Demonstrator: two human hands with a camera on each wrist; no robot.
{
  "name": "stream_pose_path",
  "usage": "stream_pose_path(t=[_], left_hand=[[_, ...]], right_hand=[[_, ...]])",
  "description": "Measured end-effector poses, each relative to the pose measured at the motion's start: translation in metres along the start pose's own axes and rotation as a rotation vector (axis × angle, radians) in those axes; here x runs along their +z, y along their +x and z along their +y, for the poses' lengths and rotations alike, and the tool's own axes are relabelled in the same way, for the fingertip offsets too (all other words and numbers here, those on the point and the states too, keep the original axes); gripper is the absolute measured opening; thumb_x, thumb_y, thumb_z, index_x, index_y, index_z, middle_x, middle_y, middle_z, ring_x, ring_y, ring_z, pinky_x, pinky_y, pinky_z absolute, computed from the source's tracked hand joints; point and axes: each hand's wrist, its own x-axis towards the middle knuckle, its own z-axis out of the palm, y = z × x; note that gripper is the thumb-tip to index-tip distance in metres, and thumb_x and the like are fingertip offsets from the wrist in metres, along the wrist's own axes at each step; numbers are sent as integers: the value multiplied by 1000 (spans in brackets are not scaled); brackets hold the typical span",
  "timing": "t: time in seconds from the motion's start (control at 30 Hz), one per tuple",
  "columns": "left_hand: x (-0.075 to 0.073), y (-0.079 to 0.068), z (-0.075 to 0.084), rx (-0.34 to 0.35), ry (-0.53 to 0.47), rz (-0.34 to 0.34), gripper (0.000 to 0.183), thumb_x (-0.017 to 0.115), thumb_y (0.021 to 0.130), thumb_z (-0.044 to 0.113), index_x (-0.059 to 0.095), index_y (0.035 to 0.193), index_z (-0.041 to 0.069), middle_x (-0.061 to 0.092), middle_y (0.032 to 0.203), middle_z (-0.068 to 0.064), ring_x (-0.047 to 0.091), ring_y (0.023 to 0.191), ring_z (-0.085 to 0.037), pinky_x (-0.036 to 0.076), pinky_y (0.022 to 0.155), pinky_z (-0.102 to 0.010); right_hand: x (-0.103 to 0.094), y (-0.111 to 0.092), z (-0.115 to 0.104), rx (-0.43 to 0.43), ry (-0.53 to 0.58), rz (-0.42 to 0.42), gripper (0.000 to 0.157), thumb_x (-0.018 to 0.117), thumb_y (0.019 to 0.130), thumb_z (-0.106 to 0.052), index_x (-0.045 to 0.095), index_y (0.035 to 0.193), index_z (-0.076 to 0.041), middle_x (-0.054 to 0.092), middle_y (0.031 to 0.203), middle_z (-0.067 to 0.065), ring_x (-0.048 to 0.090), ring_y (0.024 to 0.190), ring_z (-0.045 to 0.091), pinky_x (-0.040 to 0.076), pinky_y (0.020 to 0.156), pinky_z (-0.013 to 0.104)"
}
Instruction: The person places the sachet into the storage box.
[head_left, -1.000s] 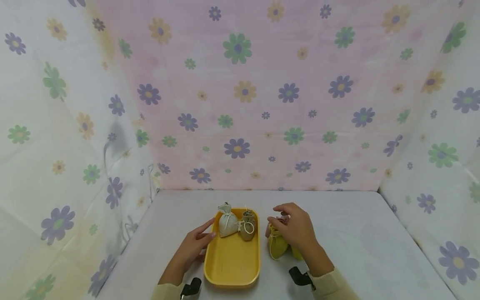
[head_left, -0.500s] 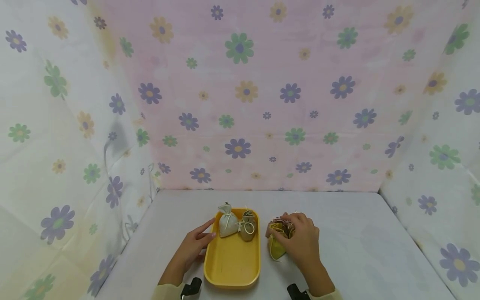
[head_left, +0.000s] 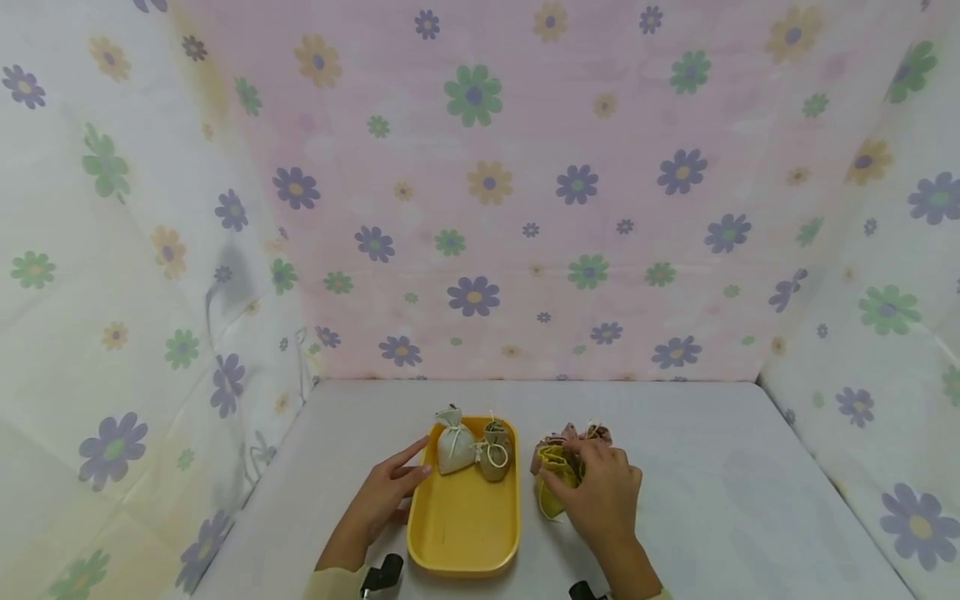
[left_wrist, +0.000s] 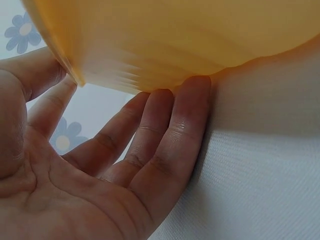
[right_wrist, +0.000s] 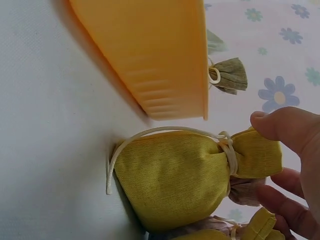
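1. Since a second ago, the right hand has shifted nearer the person, uncovering pinkish bags; the left hand and the yellow tray stay put.
2. Flowered sheets rise at left, back (the pink one) and right; pale cloth covers the table.
3. Left fingers, loosely spread, touch the tray's left side. Inside its far end, a whitish bag leans beside a brown bag.
4. Right of the tray, the right thumb and fingers stand around the yellow bag's mouth; whether they pinch, I cannot tell.
5. Behind it, a second yellow bag is partly hidden; both sleeves are cut off below.
6. A narrow cloth strip parts tray and bags; broader cloth stretches rightward.
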Motion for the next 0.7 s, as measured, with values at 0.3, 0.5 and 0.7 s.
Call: stream_pose_path(t=[0.3,0.5,0.7], left_hand=[[0,0,-2,3,-14,-11,67,74,95,46,47,155,41,59,144,-23,71,109,-25,65,78,-46],[0,1,-4,4,-22,-19,67,74,95,46,46,155,41,58,145,-23,71,109,-25,65,78,-46],[-1,2,-3,2,-15,-14,68,73,95,47,45,156,42,58,146,-23,71,110,-26,65,78,-46]], right_hand=[[6,2,-1,43,-52,-76,65,88,74,-57,73,127,-21,74,126,6,57,111,35,38,90,57],[9,4,0,42,-36,-79,57,90,75,-50,74,122,-22,76,120,3,57,104,32,38,90,57],[9,5,2,48,-15,-71,43,89,77,-41,76,112,-22,77,116,0,59,106,30,38,91,55]])
